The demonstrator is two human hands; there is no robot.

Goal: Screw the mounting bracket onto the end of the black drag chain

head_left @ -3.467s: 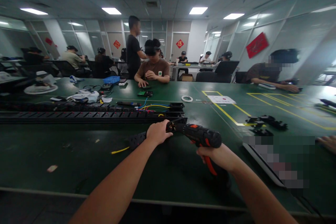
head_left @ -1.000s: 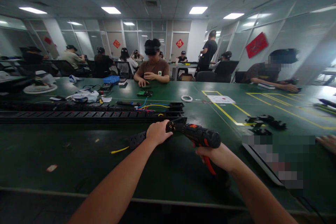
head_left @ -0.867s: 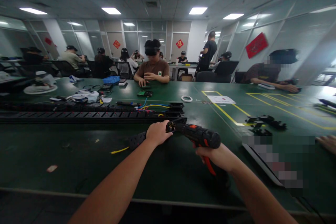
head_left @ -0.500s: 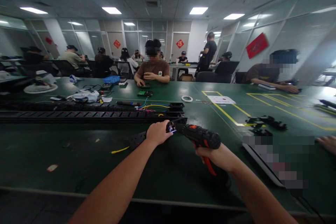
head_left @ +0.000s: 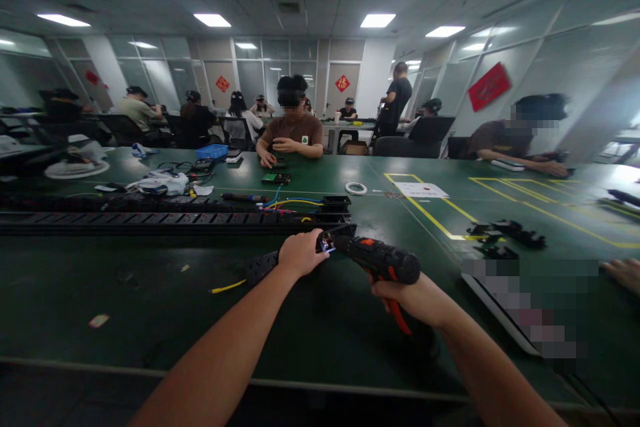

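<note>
Our left hand (head_left: 303,253) is wrapped around a black socket strip (head_left: 261,268), its end poking out past our thumb, a bright glint on it. Our right hand (head_left: 407,297) grips the handle of a black and orange power drill (head_left: 383,259), whose nose points left at that end; we cannot tell whether the bit touches it. A yellow wire (head_left: 229,287) trails from the strip's other end, and we have the strip just above the green surface (head_left: 180,340), or resting on it, we can't tell which.

Just beyond our left hand lies a long black socket rail (head_left: 175,220), with blue and yellow wires (head_left: 300,201) at its right end. Farther off we see a roll of white tape (head_left: 355,188) and a white sheet (head_left: 423,190). Small black parts (head_left: 520,235) lie to our right. Across from us, a co-worker in brown (head_left: 295,133) sits near a green circuit board (head_left: 276,178).
</note>
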